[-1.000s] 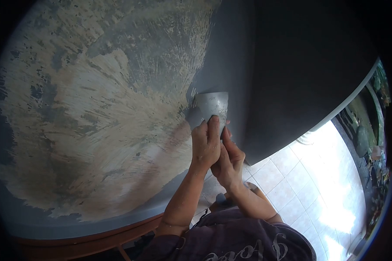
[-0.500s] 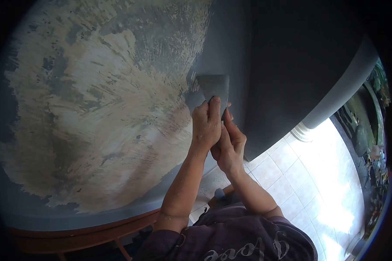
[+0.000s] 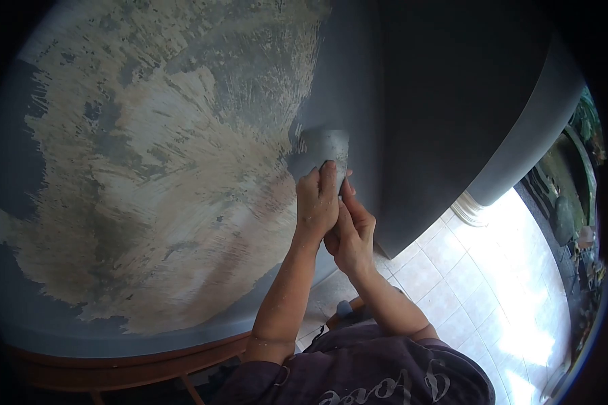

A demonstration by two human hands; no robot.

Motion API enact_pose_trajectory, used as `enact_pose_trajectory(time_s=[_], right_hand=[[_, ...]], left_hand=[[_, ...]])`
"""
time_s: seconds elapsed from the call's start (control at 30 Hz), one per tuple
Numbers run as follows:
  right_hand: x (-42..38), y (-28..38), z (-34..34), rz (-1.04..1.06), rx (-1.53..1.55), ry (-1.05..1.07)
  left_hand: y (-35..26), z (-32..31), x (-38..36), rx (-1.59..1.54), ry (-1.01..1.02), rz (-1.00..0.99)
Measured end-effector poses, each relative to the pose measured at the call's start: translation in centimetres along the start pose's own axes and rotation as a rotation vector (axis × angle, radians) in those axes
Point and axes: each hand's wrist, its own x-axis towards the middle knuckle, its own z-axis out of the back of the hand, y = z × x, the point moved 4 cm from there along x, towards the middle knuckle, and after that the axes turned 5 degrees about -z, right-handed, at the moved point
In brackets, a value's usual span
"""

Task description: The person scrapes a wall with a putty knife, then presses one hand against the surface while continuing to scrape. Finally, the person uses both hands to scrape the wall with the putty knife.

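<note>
A wide metal scraper (image 3: 328, 143) rests with its blade against the grey wall (image 3: 348, 88), at the right edge of a large scraped patch (image 3: 175, 182) of pale and greenish tone. My left hand (image 3: 317, 201) is closed on the scraper, its fingers pointing up along the blade. Just right of it and lower, my right hand (image 3: 352, 233) grips the same tool at its handle, which the hands mostly hide. Small pale flecks cling to my left hand and forearm.
A dark wall section (image 3: 446, 101) stands to the right, ending in a curved grey edge. Below it lies a sunlit tiled floor (image 3: 452, 290). Rocks and plants (image 3: 564, 219) show at far right. A reddish-brown rail (image 3: 135, 362) runs along the lower left.
The scraper blade and both hands sit slightly lower and a little to the left in view. The blade's face looks brighter and more curved. Both hands keep their grip.
</note>
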Motion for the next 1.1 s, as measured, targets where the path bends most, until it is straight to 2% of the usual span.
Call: enact_pose_trajectory(time_s=[0.37, 0.47, 0.53, 0.6, 0.77, 1.1], right_hand=[[0.8, -2.2, 0.3, 0.067, 0.057, -0.016], [1.6, -0.2, -0.8, 0.077, 0.097, -0.039], [2.7, 2.5, -1.4, 0.149, 0.143, -0.003], [2.6, 3.0, -0.7, 0.157, -0.006, -0.026], [0.0, 0.8, 0.3, 0.054, -0.043, 0.013], [-0.8, -1.0, 0.2, 0.011, 0.029, 0.018]], left_hand=[[0.6, 0.5, 0.6, 0.018, 0.013, -0.004], [-0.8, 0.2, 2.3, 0.067, 0.055, -0.135], [-2.4, -0.6, 2.9, 0.001, 0.026, -0.119], [-3.1, -1.3, 3.2, -0.072, 0.035, -0.112], [0.6, -0.4, 0.3, -0.144, 0.033, 0.011], [0.7, 0.5, -0.5, -0.136, 0.021, 0.019]])
